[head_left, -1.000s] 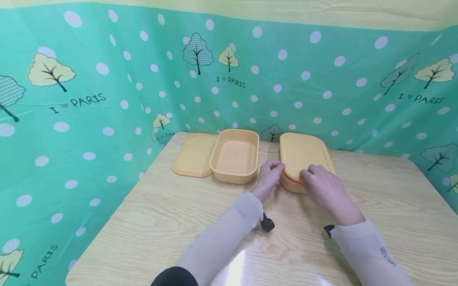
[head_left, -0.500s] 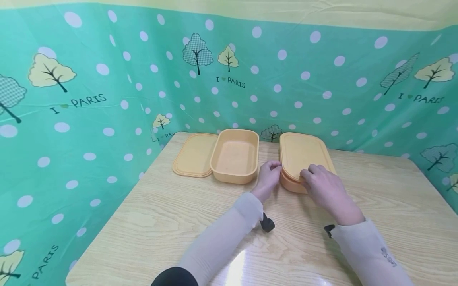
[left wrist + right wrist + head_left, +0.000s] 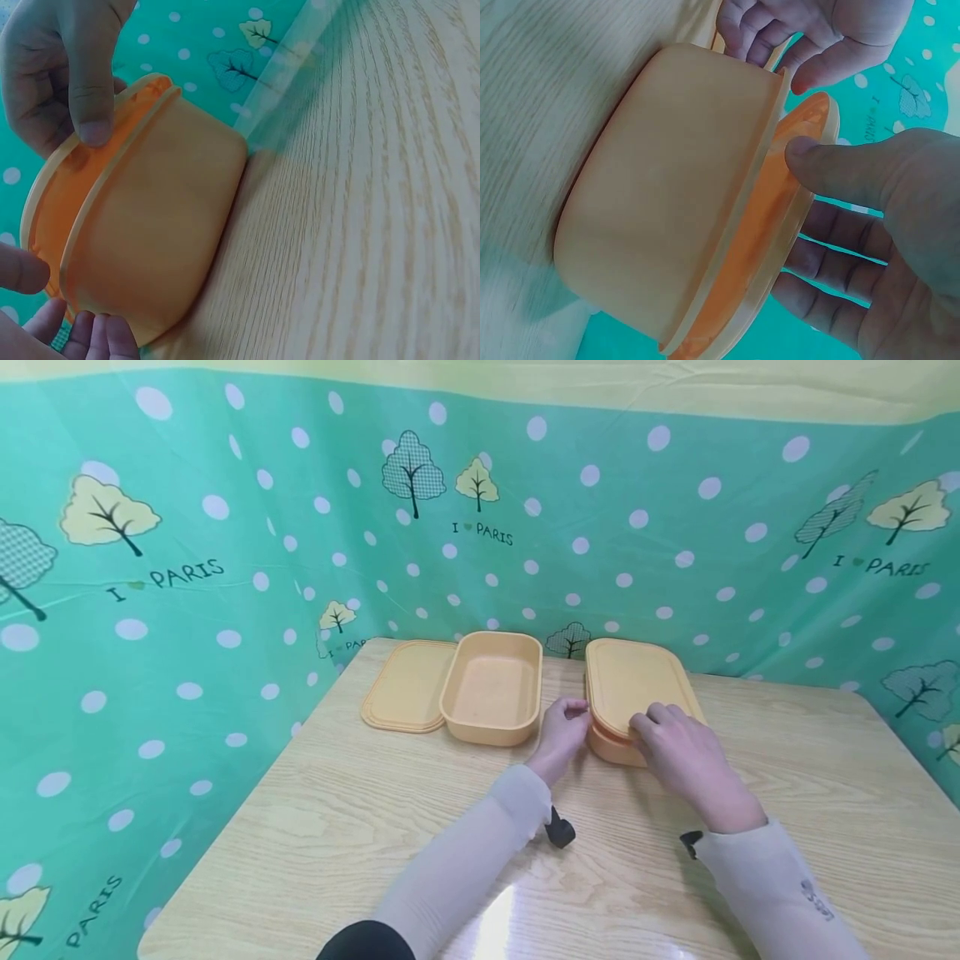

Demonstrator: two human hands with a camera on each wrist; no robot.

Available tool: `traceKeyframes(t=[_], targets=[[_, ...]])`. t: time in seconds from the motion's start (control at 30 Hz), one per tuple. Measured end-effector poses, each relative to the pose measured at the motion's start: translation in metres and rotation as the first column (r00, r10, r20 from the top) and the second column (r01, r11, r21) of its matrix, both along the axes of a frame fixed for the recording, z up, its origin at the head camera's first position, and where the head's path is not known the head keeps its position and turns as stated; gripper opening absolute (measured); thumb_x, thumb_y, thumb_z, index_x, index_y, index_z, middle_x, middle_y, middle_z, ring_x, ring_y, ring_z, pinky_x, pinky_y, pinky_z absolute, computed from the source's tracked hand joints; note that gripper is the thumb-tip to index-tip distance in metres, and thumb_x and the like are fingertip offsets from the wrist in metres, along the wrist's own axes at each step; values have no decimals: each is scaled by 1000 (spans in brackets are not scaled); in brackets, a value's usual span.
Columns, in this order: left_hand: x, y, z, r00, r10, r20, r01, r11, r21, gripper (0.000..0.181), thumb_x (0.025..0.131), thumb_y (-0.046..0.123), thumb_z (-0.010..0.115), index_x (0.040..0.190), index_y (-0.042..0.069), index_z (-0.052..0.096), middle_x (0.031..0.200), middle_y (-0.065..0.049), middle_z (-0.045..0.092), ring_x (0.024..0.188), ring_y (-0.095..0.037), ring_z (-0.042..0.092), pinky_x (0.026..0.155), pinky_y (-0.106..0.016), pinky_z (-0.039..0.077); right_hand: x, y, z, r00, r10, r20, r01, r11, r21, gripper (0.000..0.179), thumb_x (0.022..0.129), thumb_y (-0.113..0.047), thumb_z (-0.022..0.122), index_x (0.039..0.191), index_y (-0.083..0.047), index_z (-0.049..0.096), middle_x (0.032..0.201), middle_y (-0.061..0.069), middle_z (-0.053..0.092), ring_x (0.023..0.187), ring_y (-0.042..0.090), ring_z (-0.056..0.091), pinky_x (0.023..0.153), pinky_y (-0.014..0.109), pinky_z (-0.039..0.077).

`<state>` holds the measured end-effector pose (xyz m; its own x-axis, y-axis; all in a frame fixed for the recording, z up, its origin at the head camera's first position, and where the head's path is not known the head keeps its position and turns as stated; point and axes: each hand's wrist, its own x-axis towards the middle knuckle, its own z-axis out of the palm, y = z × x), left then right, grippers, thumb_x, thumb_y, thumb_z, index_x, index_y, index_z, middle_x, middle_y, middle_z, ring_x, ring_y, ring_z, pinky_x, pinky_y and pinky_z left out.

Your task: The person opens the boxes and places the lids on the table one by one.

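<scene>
At the right of the head view, a yellow-orange lid (image 3: 636, 681) sits over a rectangular plastic food container (image 3: 617, 750). Its front edge is raised, leaving a gap that shows the orange inside in both wrist views. My right hand (image 3: 684, 764) pinches that edge, thumb (image 3: 825, 165) under the lid and the other fingers over its top. By the container's left front corner is my left hand (image 3: 561, 735). In the left wrist view its bent fingertips (image 3: 120, 337) are right at the container wall (image 3: 157, 210), with the thumb (image 3: 19, 270) beside the lid's rim.
Left of my hands stands an uncovered container (image 3: 495, 687) of the same colour. A second lid (image 3: 408, 685) lies flat beside it. Behind the wooden table (image 3: 315, 827) hangs a green dotted curtain (image 3: 480, 568), close to the back edge.
My left fingers have drawn slightly left, away from the lid's edge. The right hand keeps its grip on the raised front edge, and the containers stay in place.
</scene>
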<state>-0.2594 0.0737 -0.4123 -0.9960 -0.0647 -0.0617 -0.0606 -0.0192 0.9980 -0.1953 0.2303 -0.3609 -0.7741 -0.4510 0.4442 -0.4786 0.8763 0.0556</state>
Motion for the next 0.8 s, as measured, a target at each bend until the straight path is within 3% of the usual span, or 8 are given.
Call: traceKeyframes(t=[0.37,0.8], targets=[[-1,-1,-2,1000,-19,7,19,1000,12,29,79,-5,65,106,3,61,94,-3,61,83,-15,57,67,-27,52,1,-3,1,1000,-11,-2,11,1000,27,13,81,-6,74,90,-5,65,77,6,52,68,26,50,49,34,42],[-1,-1,-4,998,-42,45,44,998,-34,26,81,1,65,107,4,65,94,0,62,80,-14,59,68,-31,53,1,-6,2,999,-44,20,42,996,76,14,80,-4,74,90,-5,63,78,8,51,70,27,50,51,37,43]])
